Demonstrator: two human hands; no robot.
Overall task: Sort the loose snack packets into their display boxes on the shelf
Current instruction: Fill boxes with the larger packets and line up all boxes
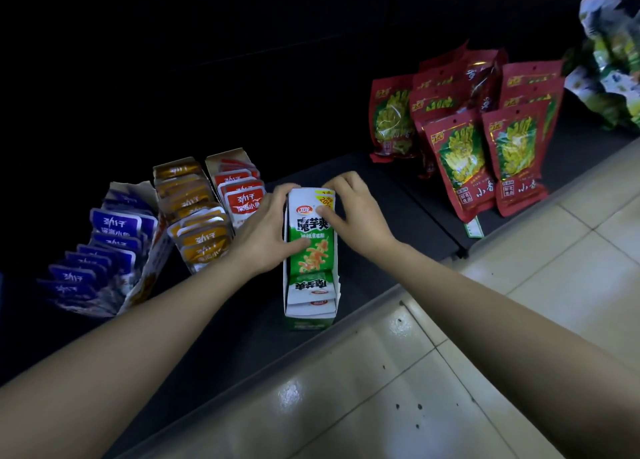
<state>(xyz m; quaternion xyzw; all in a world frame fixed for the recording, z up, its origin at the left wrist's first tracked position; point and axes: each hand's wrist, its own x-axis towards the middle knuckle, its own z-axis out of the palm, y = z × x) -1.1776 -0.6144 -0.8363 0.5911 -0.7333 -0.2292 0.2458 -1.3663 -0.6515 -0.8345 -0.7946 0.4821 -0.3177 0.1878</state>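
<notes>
A narrow green-and-white display box [309, 320] stands on the dark shelf [381, 202] near its front edge. A green and white snack packet [311, 232] lies on top of the packets inside it. My left hand [265, 235] holds the packet's left side, its thumb across the green print. My right hand [355, 213] holds the right side and top corner, thumb pressed on the white part. More white packets [310, 290] of the same kind show at the box's near end.
To the left stand three open boxes: blue packets [100, 251], orange packets [194, 213], red-and-white packets [239, 188]. Red standing bags [485, 140] fill the shelf to the right, green-white bags [613, 60] beyond. Tiled floor [450, 372] runs along the front.
</notes>
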